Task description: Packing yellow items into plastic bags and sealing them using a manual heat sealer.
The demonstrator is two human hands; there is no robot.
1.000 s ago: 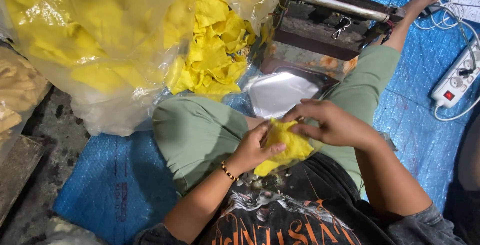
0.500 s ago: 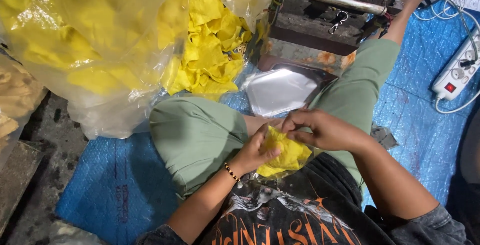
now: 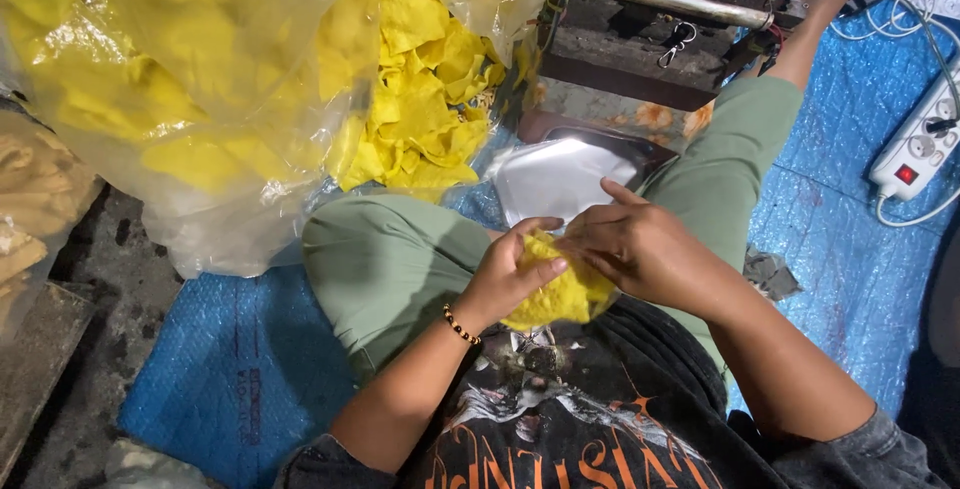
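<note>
My left hand [image 3: 512,271] and my right hand [image 3: 635,245] both grip a small bundle of yellow chips in a clear plastic bag [image 3: 557,294], held over my lap just above my black printed shirt. The left thumb and fingers pinch the bundle's top left. The right hand covers its top right edge. I sit with legs in green trousers [image 3: 385,259] spread on a blue tarp [image 3: 210,369]. A shiny flat stack of clear bags [image 3: 555,177] lies between my knees, right beyond the hands.
A big clear sack of yellow chips [image 3: 180,79] stands at the left, with loose chips [image 3: 425,119] spilling beside it. A rusty metal sealing machine [image 3: 660,34] sits ahead. A white power strip [image 3: 915,149] with cables lies at the right.
Both hands stay on the yellow bundle, shifting their fingers over its top. The view has drifted slightly.
</note>
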